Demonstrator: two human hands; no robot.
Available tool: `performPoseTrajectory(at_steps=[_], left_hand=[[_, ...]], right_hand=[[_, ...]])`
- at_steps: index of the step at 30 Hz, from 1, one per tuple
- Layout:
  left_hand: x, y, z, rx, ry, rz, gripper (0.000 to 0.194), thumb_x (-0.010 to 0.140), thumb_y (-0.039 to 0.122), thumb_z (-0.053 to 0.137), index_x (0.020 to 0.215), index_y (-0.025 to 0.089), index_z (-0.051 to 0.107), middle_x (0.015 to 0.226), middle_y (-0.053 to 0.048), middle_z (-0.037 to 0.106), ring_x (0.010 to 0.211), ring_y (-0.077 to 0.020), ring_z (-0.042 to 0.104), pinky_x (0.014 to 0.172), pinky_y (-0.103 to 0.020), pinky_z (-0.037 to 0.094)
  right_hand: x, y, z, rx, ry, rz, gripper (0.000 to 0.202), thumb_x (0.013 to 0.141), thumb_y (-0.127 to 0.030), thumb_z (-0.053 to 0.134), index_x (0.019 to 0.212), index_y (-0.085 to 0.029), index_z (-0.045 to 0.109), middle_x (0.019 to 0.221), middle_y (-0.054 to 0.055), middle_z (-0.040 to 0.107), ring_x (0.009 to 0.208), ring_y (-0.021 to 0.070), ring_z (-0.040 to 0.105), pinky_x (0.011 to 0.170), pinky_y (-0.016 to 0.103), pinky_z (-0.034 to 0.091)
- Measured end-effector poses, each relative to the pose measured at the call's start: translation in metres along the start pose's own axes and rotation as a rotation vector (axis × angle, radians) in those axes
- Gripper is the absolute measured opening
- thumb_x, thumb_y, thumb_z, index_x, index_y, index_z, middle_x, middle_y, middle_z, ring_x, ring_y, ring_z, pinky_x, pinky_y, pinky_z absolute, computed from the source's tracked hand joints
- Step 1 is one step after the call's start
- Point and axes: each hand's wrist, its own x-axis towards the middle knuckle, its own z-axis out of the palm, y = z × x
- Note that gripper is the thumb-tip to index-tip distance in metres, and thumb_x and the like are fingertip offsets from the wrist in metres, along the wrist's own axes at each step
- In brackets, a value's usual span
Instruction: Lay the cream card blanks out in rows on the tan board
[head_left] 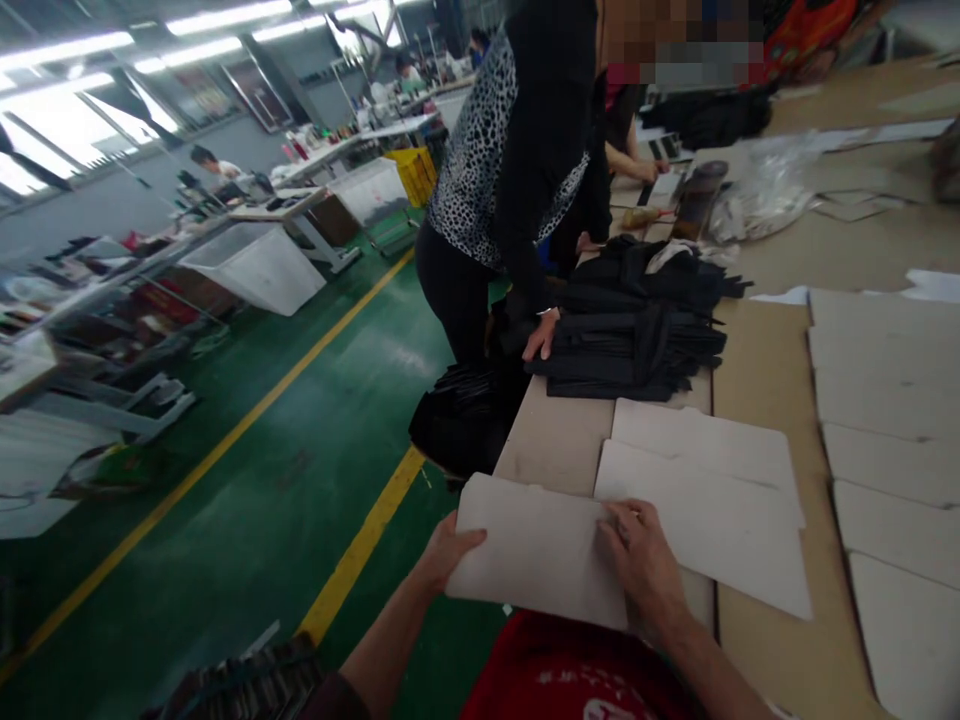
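My left hand (pixel 448 551) grips the left edge of a grey cardboard sheet (pixel 536 545) that hangs over the near corner of the table (pixel 757 380). My right hand (pixel 641 555) lies flat on the right end of the same sheet, fingers pointing left. Two more grey sheets (pixel 705 480) lie overlapped on the table just beyond my right hand.
A co-worker in black and a spotted top (pixel 510 150) leans on a pile of black fabric pieces (pixel 637 330) further along the table. Several grey sheets (pixel 885 440) line the right side. To the left lie a green floor with yellow lines (pixel 300 440), white bins and worktables.
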Motion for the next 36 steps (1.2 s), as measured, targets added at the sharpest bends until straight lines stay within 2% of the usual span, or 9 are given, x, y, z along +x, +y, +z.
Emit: performPoseTrajectory(at_steps=[3, 7, 13, 16, 20, 24, 28, 30, 36], left_hand=[[0.007, 0.0, -0.005, -0.007, -0.018, -0.006, 0.069, 0.053, 0.037, 0.088, 0.111, 0.011, 0.059, 0.091, -0.012, 0.074, 0.07, -0.0246, 0.069, 0.062, -0.034, 0.053], [0.015, -0.001, -0.01, -0.009, -0.036, -0.02, 0.069, 0.05, 0.037, 0.089, 0.107, 0.01, 0.061, 0.088, -0.011, 0.074, 0.069, -0.0244, 0.068, 0.061, -0.034, 0.052], [0.015, 0.003, -0.016, 0.006, -0.102, -0.051, 0.067, 0.05, 0.038, 0.09, 0.105, 0.01, 0.063, 0.084, -0.011, 0.074, 0.065, -0.0233, 0.067, 0.058, -0.032, 0.05], [0.014, 0.008, -0.018, -0.009, -0.158, -0.073, 0.066, 0.058, 0.045, 0.087, 0.108, 0.011, 0.061, 0.088, -0.012, 0.074, 0.068, -0.024, 0.068, 0.06, -0.034, 0.052], [0.017, 0.01, -0.017, 0.006, -0.038, -0.138, 0.062, 0.07, 0.06, 0.075, 0.106, 0.011, 0.062, 0.09, -0.014, 0.075, 0.072, -0.0236, 0.07, 0.064, -0.033, 0.055], [0.016, 0.009, -0.01, 0.08, -0.031, -0.142, 0.066, 0.064, 0.058, 0.08, 0.106, 0.011, 0.061, 0.083, -0.013, 0.075, 0.068, -0.0266, 0.07, 0.059, -0.034, 0.054], [-0.006, 0.022, -0.012, 0.064, -0.115, -0.09, 0.068, 0.056, 0.049, 0.087, 0.104, 0.01, 0.06, 0.078, -0.011, 0.074, 0.062, -0.0247, 0.068, 0.054, -0.032, 0.052], [-0.023, 0.035, -0.025, 0.067, -0.083, -0.12, 0.069, 0.057, 0.049, 0.087, 0.107, 0.01, 0.059, 0.079, -0.012, 0.075, 0.061, -0.0267, 0.069, 0.054, -0.034, 0.054], [-0.075, 0.067, -0.081, -0.042, 0.263, -0.173, 0.094, 0.033, 0.034, 0.096, 0.116, 0.015, 0.055, 0.072, -0.008, 0.075, 0.058, -0.0349, 0.069, 0.053, -0.044, 0.057]], right_hand=[[-0.014, -0.011, 0.0, 0.132, 0.109, -0.05, 0.029, 0.092, -0.042, 0.049, 0.096, -0.021, 0.068, 0.104, 0.011, 0.061, 0.1, 0.0249, 0.059, 0.094, 0.04, 0.048], [-0.032, -0.027, 0.002, 0.298, 0.109, -0.019, 0.022, 0.089, -0.042, 0.055, 0.082, -0.024, 0.066, 0.09, 0.007, 0.067, 0.089, 0.0233, 0.062, 0.086, 0.036, 0.049], [-0.04, -0.028, 0.018, 0.557, -0.039, 0.499, 0.043, 0.076, -0.052, 0.065, 0.105, -0.02, 0.064, 0.094, 0.006, 0.073, 0.085, 0.0256, 0.066, 0.073, 0.036, 0.053], [-0.04, -0.032, 0.02, 0.743, -0.112, 0.568, 0.048, 0.075, -0.051, 0.066, 0.109, -0.017, 0.066, 0.092, 0.006, 0.075, 0.084, 0.0262, 0.067, 0.074, 0.036, 0.054], [-0.04, -0.037, 0.001, 1.11, -0.093, 0.583, 0.047, 0.076, -0.048, 0.07, 0.112, -0.018, 0.066, 0.091, 0.005, 0.076, 0.077, 0.0244, 0.069, 0.074, 0.037, 0.054], [-0.05, -0.016, -0.04, 1.264, 0.035, 0.618, 0.039, 0.072, -0.042, 0.079, 0.102, -0.021, 0.068, 0.091, 0.004, 0.077, 0.074, 0.0214, 0.069, 0.071, 0.033, 0.053], [-0.06, 0.029, -0.086, 1.178, 0.13, 0.656, 0.037, 0.072, -0.043, 0.078, 0.101, -0.023, 0.066, 0.091, 0.004, 0.077, 0.074, 0.0214, 0.068, 0.07, 0.032, 0.052], [-0.061, 0.054, -0.103, 0.964, 0.109, 0.69, 0.038, 0.074, -0.047, 0.073, 0.101, -0.022, 0.065, 0.088, 0.005, 0.076, 0.074, 0.0233, 0.068, 0.068, 0.033, 0.051], [-0.057, 0.102, -0.112, 0.101, 0.099, 0.623, 0.036, 0.077, -0.052, 0.051, 0.089, -0.021, 0.064, 0.085, 0.008, 0.074, 0.083, 0.0269, 0.067, 0.074, 0.034, 0.049]])
